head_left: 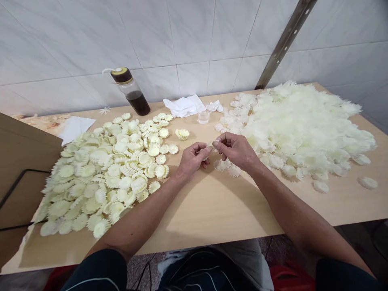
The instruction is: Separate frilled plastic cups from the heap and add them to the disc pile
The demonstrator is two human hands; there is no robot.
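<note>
Above the middle of the table, my left hand (pixel 194 159) and my right hand (pixel 235 150) meet, thumbs and fingertips pinched. A small pale scalloped disc (pixel 209 144) shows between them, mostly covered by the fingers. A large heap of cream-yellow discs (pixel 115 165) with toothed edges lies to the left of my left hand. One small stack of the same discs (pixel 182 134) stands apart beyond that hand. To the right spreads a mound of thin, whitish, frilly petal pieces (pixel 303 125). A few flat translucent discs (pixel 222 165) lie just under my right hand.
At the back stand a bottle of dark liquid (pixel 138 99) and a small clear cup (pixel 203 116) beside crumpled white tissue (pixel 183 106). A brown box-like panel (pixel 27 157) borders the left side. The tiled wall (pixel 194 40) rises behind the table (pixel 206 214).
</note>
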